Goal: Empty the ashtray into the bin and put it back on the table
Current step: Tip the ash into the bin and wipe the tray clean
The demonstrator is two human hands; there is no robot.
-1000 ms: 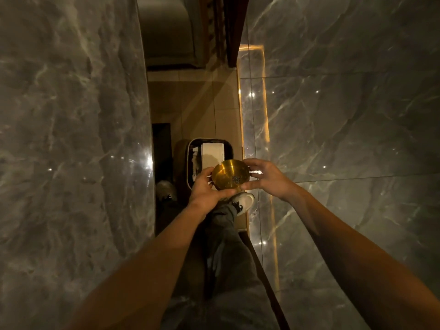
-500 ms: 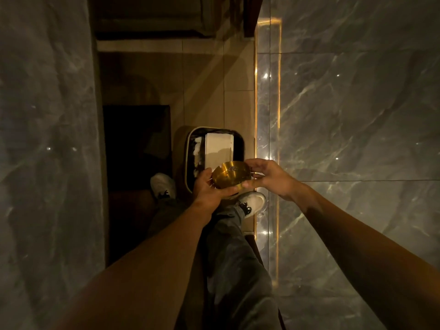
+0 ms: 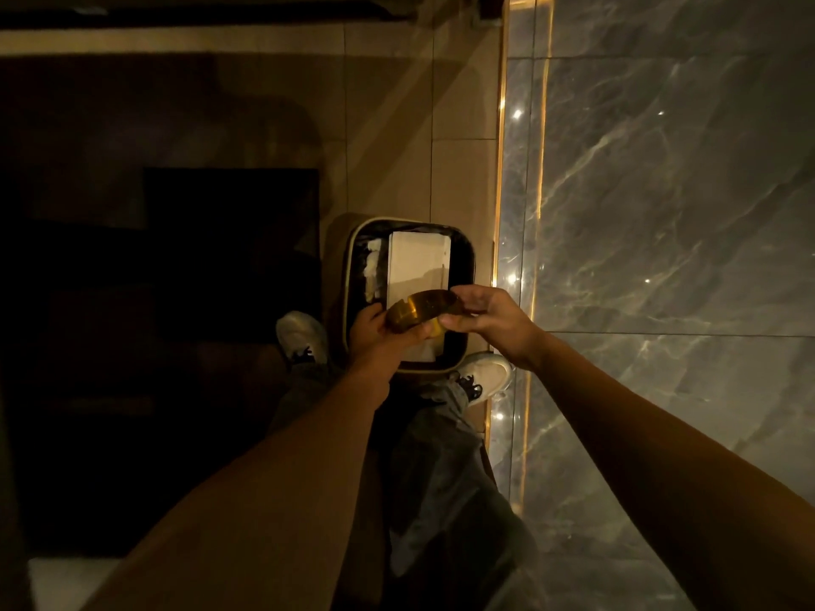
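A round gold metal ashtray (image 3: 419, 310) is tipped away from me over the open bin (image 3: 348, 275), so I see its outer side and notch, not its inside. My left hand (image 3: 375, 332) grips its near-left rim and my right hand (image 3: 483, 317) grips its right rim. The bin is a dark rounded rectangle on the floor with a pale rim, and white paper (image 3: 416, 266) lies in it. No table shows in this view.
A glossy grey marble wall (image 3: 661, 213) with a glowing gold strip (image 3: 500, 169) runs along the right, close to the bin. My two white shoes (image 3: 302, 335) stand at the bin's near edge. Beige floor tiles lie beyond; the left is dark.
The ashtray has gone from level with its bowl facing up to tilted over the bin. I have stepped closer, so the bin is now right under my hands.
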